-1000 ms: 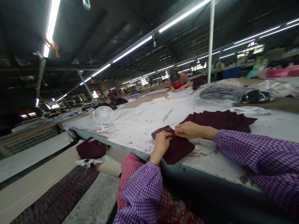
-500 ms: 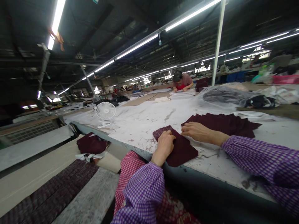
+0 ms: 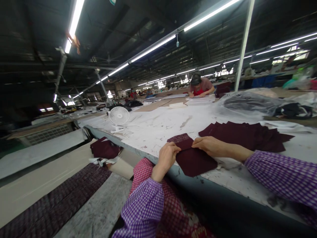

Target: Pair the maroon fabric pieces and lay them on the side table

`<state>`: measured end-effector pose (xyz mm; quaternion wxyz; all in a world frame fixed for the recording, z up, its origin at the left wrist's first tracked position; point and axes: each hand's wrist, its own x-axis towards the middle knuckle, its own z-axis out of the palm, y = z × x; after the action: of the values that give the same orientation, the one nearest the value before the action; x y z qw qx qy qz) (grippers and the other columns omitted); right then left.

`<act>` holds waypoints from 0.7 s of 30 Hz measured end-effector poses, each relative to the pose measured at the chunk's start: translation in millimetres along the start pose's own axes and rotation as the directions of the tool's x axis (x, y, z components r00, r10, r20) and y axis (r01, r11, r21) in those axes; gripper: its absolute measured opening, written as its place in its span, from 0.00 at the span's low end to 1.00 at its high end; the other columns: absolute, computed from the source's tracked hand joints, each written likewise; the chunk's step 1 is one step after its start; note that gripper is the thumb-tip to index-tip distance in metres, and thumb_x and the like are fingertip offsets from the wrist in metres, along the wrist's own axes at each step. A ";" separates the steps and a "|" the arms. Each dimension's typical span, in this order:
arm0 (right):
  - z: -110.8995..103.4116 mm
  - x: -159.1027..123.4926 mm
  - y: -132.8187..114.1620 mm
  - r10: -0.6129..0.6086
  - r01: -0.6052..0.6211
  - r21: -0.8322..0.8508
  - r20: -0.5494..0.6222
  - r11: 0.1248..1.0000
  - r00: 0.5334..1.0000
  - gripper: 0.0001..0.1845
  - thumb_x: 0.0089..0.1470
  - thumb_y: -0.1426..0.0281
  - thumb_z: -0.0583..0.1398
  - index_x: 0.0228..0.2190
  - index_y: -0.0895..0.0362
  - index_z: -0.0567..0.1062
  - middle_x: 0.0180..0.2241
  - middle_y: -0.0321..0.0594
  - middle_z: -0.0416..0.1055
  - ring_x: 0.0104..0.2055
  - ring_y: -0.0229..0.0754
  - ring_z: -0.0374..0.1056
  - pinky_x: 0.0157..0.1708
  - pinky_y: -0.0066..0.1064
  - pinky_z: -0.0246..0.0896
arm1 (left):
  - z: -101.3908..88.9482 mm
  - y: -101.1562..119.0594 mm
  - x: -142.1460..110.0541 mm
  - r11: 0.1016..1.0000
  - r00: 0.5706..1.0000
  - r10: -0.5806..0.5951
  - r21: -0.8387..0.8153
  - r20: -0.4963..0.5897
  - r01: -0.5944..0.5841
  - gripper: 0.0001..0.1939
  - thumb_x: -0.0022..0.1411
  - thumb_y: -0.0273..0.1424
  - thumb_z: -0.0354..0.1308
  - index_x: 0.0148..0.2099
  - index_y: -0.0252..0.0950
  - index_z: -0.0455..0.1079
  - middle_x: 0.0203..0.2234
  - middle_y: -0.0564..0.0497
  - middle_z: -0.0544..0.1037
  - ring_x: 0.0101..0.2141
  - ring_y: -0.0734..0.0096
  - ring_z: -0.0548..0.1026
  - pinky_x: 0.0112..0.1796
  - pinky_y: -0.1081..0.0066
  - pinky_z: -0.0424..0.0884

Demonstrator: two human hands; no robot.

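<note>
A dark maroon fabric piece lies at the table's front edge, its far end showing a speckled maroon strip. Across its middle runs a fold or upper edge, pinched at both ends. My left hand is closed on the left end of that edge, thumb and fingers together. At the right end my right hand pinches the same edge. Whether this is one folded piece or two layers, I cannot tell. Just beyond my right hand is a fanned stack of maroon fabric pieces.
A white fan stands on the white-covered table. Clear plastic wrapping lies at the back right. Lower left, a shelf holds a maroon bundle and a patterned cloth strip. Another person leans over the far table.
My left hand has moved from lying on the fabric to pinching its left side. My right hand has come onto the fabric and grips an edge. The view has turned slightly left.
</note>
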<state>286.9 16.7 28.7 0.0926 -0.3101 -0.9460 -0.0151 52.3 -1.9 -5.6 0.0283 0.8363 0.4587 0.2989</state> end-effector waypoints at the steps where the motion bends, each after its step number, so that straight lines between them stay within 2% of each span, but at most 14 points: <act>1: -1.5 0.9 0.1 0.002 -0.001 -0.003 0.020 1.000 1.000 0.21 0.51 0.82 0.49 0.41 0.59 0.76 0.41 0.46 0.73 0.41 0.41 0.69 0.43 0.29 0.61 | -0.9 -2.9 -3.6 1.000 1.000 0.011 -0.007 -0.017 -0.011 0.13 0.62 0.25 0.51 0.39 0.40 0.77 0.34 0.51 0.76 0.38 0.70 0.72 0.41 0.72 0.68; 5: -5.8 6.6 -3.4 -0.019 0.028 -0.092 0.099 0.995 0.995 0.25 0.49 0.83 0.50 0.46 0.56 0.75 0.41 0.47 0.72 0.40 0.41 0.69 0.40 0.28 0.61 | -1.1 -6.1 -8.9 0.999 0.998 0.043 -0.001 -0.053 -0.043 0.12 0.63 0.27 0.51 0.38 0.40 0.77 0.33 0.51 0.76 0.37 0.70 0.72 0.40 0.72 0.67; 8: -7.5 13.7 -9.6 -0.033 0.061 -0.219 0.130 0.974 0.991 0.31 0.46 0.84 0.51 0.50 0.52 0.72 0.39 0.45 0.71 0.36 0.40 0.69 0.33 0.27 0.59 | -1.3 -5.5 -8.0 0.999 0.998 0.036 0.002 -0.042 -0.036 0.12 0.63 0.27 0.51 0.38 0.40 0.77 0.34 0.51 0.76 0.38 0.70 0.71 0.40 0.72 0.67; 11: -9.8 23.4 -18.7 -0.020 0.078 -0.337 0.172 0.938 0.985 0.35 0.45 0.83 0.52 0.53 0.47 0.70 0.34 0.44 0.71 0.29 0.38 0.67 0.25 0.27 0.53 | -1.4 -7.5 -7.0 0.999 0.999 0.034 -0.012 -0.029 -0.034 0.11 0.63 0.27 0.52 0.37 0.40 0.77 0.33 0.51 0.75 0.38 0.70 0.71 0.40 0.72 0.67; 15: -14.4 35.5 -29.2 -0.025 0.115 -0.406 0.221 0.907 0.975 0.35 0.45 0.83 0.52 0.53 0.45 0.69 0.29 0.42 0.70 0.25 0.37 0.65 0.21 0.28 0.46 | -1.1 -13.9 -8.0 0.992 0.999 -0.003 -0.126 -0.044 -0.003 0.09 0.61 0.25 0.54 0.35 0.37 0.76 0.33 0.51 0.75 0.38 0.70 0.71 0.40 0.73 0.67; 21: -19.2 41.8 -32.9 -0.059 0.162 -0.408 0.253 0.898 0.966 0.36 0.45 0.82 0.53 0.54 0.45 0.68 0.28 0.41 0.71 0.25 0.37 0.65 0.21 0.28 0.44 | -9.4 -27.6 -16.9 0.953 0.995 -0.081 -0.297 -0.060 0.060 0.07 0.56 0.21 0.54 0.32 0.34 0.73 0.31 0.50 0.75 0.35 0.72 0.71 0.39 0.73 0.66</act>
<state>237.6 12.9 56.2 -0.0903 -0.2679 -0.9403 -0.1897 19.9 -1.4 -14.8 0.1467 0.7947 0.4391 0.3925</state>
